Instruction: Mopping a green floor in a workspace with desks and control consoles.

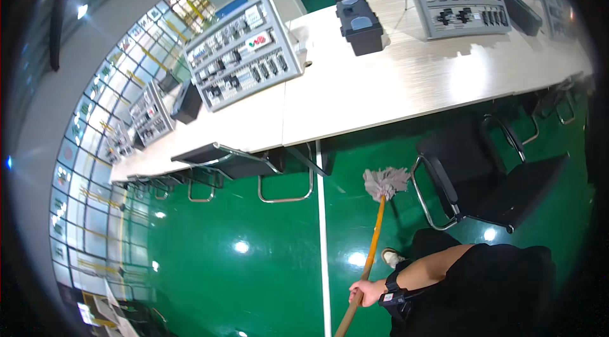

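My right hand [364, 292] is closed around the wooden handle [376, 237] of a mop, and a dark device is strapped to that wrist. From the hand, the handle runs up to the mop's grey cloth-strip head [386, 183], which lies on the green floor [228, 261] beside a black armchair. The handle's other end leaves the picture at the bottom edge. My left hand is out of view. Near my forearm, a light-coloured shoe [392, 258] shows on the floor.
Black chairs with metal frames [461, 170] stand along a long pale table [333, 113]. On it are grey display racks [242, 51] of electrical components and a black toolbox [359, 25]. A white line [324, 232] crosses the floor. Gridded windows [90, 184] stand at left.
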